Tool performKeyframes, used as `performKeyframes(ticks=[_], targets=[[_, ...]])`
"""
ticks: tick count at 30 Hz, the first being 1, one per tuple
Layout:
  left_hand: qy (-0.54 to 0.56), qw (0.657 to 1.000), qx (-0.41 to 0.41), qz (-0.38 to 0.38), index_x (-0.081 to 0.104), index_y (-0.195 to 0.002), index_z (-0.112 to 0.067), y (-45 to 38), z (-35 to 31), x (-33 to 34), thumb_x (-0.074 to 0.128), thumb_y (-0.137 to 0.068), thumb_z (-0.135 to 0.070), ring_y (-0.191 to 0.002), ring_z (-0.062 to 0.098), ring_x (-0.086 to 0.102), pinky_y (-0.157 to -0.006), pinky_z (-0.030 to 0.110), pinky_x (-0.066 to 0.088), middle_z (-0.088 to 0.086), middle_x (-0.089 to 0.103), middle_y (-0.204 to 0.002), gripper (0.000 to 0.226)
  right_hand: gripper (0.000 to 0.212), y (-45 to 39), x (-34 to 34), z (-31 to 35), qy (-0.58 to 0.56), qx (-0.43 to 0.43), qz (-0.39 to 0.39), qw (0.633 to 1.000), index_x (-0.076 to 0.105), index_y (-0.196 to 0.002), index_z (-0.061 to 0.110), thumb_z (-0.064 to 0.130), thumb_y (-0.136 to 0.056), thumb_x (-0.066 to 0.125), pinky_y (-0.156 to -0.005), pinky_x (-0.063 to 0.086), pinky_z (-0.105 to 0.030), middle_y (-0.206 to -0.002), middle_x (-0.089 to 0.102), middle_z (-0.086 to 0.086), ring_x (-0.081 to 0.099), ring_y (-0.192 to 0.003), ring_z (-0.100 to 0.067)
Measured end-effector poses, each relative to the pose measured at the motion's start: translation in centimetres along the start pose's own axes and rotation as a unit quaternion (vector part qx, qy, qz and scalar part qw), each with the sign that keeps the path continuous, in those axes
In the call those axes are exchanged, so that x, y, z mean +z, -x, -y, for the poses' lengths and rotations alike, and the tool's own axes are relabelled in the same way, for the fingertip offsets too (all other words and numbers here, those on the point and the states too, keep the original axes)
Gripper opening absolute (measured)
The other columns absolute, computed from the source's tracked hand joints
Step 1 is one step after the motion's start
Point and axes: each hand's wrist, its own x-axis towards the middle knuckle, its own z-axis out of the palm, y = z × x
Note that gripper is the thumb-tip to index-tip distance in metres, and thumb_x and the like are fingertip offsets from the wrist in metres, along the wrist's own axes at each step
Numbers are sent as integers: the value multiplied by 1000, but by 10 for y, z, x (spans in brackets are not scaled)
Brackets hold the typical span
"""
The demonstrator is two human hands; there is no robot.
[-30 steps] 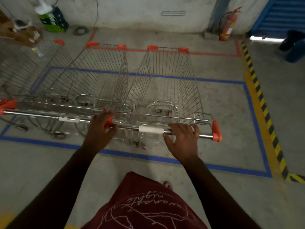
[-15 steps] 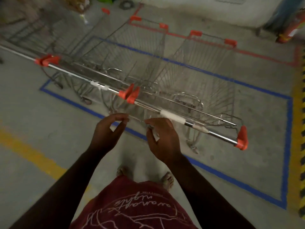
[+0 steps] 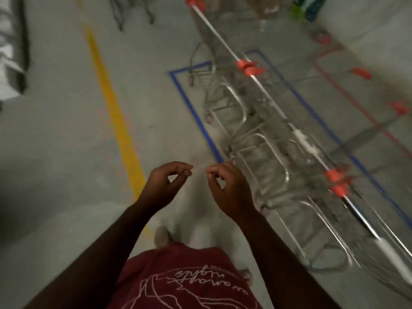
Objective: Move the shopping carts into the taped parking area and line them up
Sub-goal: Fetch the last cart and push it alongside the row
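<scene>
So the shopping carts [image 3: 263, 134] are parked side by side inside the blue tape rectangle [image 3: 194, 112], running diagonally from the top middle down to the lower right of the view. They're plain silver wire baskets with chrome handle bars lined up nearly end to end, so the bars read as one long rod. Orange end caps [image 3: 247, 68] mark where one handle meets the next, and a white wrap [image 3: 304, 141] sits on one bar. Their wheels and lower frames sit just inside the near blue line. It's all pretty motion-blurred, so fine detail is gone.

Both hands are off the carts. The left hand [image 3: 165, 186] and right hand [image 3: 227, 188] float in front of the body, close together but not touching, fingers curled in with thumb meeting fingertips, holding nothing I can make out. The right hand is just beside the nearest cart's frame, apart from it.

Compared with a second ago: back then both hands were on the handle bar of the rightmost cart, facing the row head on. Half a second ago they'd already let go. Now the view has swung left, so the row sits off to the right.

Further out: a yellow floor line [image 3: 111, 108] on the left, red tape [image 3: 356, 101] beyond the carts, grey concrete, and a maroon printed shirt [image 3: 178, 282] at the bottom.
</scene>
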Motion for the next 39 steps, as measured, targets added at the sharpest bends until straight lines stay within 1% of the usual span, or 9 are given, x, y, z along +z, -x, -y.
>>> performKeyframes(ticks=[3, 6, 9, 12, 17, 23, 28, 31, 39], targets=[[7, 999, -29, -41, 71, -90, -37, -16, 24, -73, 69, -96, -28, -102, 7, 73, -90, 23, 53, -9, 78, -107, 12, 14, -60, 55, 39, -15, -31, 39, 999, 75, -104, 19, 20, -97, 63, -83, 53, -31, -99, 71, 6, 63, -90, -12], [20, 995, -50, -87, 72, -93, -34, -36, 44, -135, 69, -98, -25, -100, 13, 74, -89, 25, 56, -8, 77, -108, 11, 14, -116, 97, 80, -43, -53, 59, 996, 76, -106, 20, 20, -98, 65, -83, 51, -25, -102, 72, 8, 64, -91, -9], [17, 990, -60, -126, 74, -98, -25, -51, 65, -183, 70, -100, -20, -101, 9, 73, -89, 20, 55, -10, 76, -110, 6, 13, -164, 133, 103, -66, -45, 71, 994, 76, -105, 24, 18, -98, 68, -82, 54, -26, -103, 71, 14, 65, -92, -3], [32, 983, -88, -157, 76, -102, -19, -68, 87, -220, 70, -100, -18, -101, 6, 73, -88, 17, 54, -9, 77, -111, 7, 15, -207, 164, 112, -83, -29, 90, 992, 76, -102, 30, 17, -96, 69, -79, 56, -30, -99, 69, 20, 67, -89, -4], [37, 974, -121, -188, 76, -103, -23, -122, 131, -278, 70, -99, -24, -102, 11, 74, -90, 25, 57, -8, 77, -112, 7, 22, -291, 213, 109, -108, -21, 129, 986, 73, -99, 38, 16, -99, 70, -75, 54, -25, -99, 69, 27, 68, -87, -2], [1, 969, -136, -207, 77, -109, -19, -243, 173, -357, 70, -99, -23, -100, 4, 72, -86, 16, 54, -13, 77, -110, 13, 28, -431, 288, 106, -141, -2, 151, 978, 71, -95, 46, 18, -98, 72, -75, 51, -18, -101, 74, 20, 69, -88, -4], [-19, 967, -133, -216, 76, -111, -21, -363, 186, -429, 67, -101, -24, -103, -1, 70, -87, 11, 51, -16, 76, -112, 13, 29, -575, 329, 127, -147, -16, 180, 972, 69, -92, 49, 20, -99, 71, -76, 51, -17, -101, 72, 26, 69, -90, -3], [-20, 967, -119, -226, 76, -113, -18, -431, 192, -464, 67, -101, -23, -105, -1, 70, -90, 10, 51, -15, 75, -113, 15, 23, -658, 347, 138, -138, -26, 176, 974, 71, -95, 45, 22, -100, 70, -77, 53, -23, -98, 74, 20, 69, -89, -5], [4, 967, -110, -228, 77, -110, -18, -583, 279, -558, 69, -101, -21, -106, 1, 71, -96, 18, 54, -13, 77, -112, 13, 17, -838, 447, 159, -118, -46, 181, 975, 71, -97, 40, 23, -100, 70, -75, 52, -18, -97, 75, 15, 69, -88, -4]])
